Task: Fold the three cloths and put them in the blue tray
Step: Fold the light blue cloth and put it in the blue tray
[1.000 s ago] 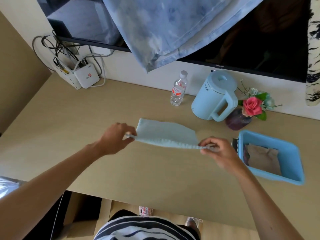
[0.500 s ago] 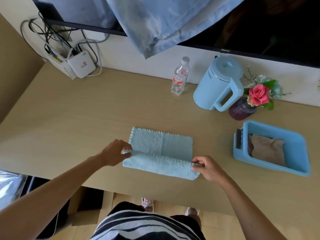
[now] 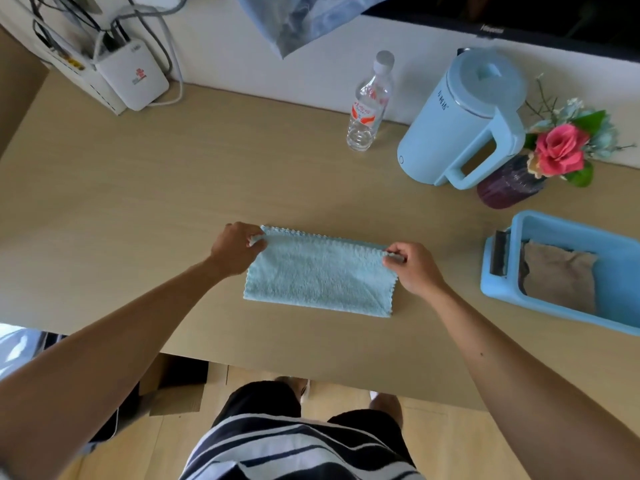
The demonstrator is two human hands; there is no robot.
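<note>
A light blue fluffy cloth [image 3: 320, 275] lies folded in half on the wooden table [image 3: 138, 188], its zigzag edges lined up along the far side. My left hand [image 3: 235, 247] pinches its far left corner. My right hand [image 3: 412, 268] pinches its far right corner. The blue tray [image 3: 519, 296] stands to the right of the cloth, and a folded brown cloth [image 3: 557, 275] lies inside it. A dark edge of another cloth shows at the brown one's left side.
Along the back wall stand a clear water bottle [image 3: 369, 105], a light blue kettle [image 3: 464, 119] and a purple vase with a pink rose [image 3: 554, 154]. A white router [image 3: 131, 77] with cables sits at the far left. Blue fabric [image 3: 304, 19] hangs from above.
The cloth, held stretched in the air a second ago, was laid down and its near edge was carried over to the far edge, folding it in half.
</note>
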